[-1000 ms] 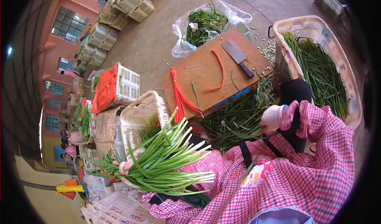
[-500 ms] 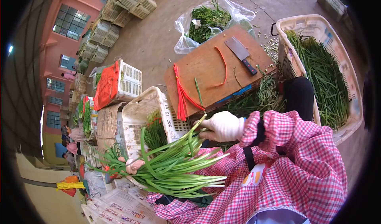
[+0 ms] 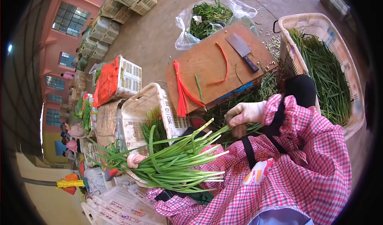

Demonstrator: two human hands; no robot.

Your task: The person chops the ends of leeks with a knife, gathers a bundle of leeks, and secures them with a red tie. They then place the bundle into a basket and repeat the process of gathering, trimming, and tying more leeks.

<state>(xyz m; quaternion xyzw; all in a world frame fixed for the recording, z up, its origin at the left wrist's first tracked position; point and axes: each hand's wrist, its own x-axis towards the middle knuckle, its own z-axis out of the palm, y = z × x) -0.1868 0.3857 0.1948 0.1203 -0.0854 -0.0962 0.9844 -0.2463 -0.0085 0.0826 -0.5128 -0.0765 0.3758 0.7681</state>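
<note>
My left hand (image 3: 136, 160) is closed around a bunch of scallion-like greens (image 3: 179, 157). The leafy ends spread out to the left, and the pale stalk ends point right over my lap. In a white glove, my right hand (image 3: 244, 116) is closed, pinching a thin green leaf (image 3: 226, 129) beside the stalk ends. Beyond the hands stands a brown board (image 3: 207, 71). It carries a cleaver (image 3: 242, 51), a bundle of red ties (image 3: 181, 93), a single red tie (image 3: 227, 63) and a loose piece of green leaf (image 3: 198, 87).
On my right stands a large crate (image 3: 297, 19) of greens. A white crate (image 3: 165, 113) with more greens is on the left. Behind the board lies a clear plastic bag (image 3: 183, 37) of leaf scraps. Trimmings (image 3: 255, 93) cover the floor beside the board. Stacked crates (image 3: 104, 30) line the far side.
My right hand has moved right, away from the bunch, and now pinches a leaf beyond the stalk ends. My left hand keeps its hold on the bunch.
</note>
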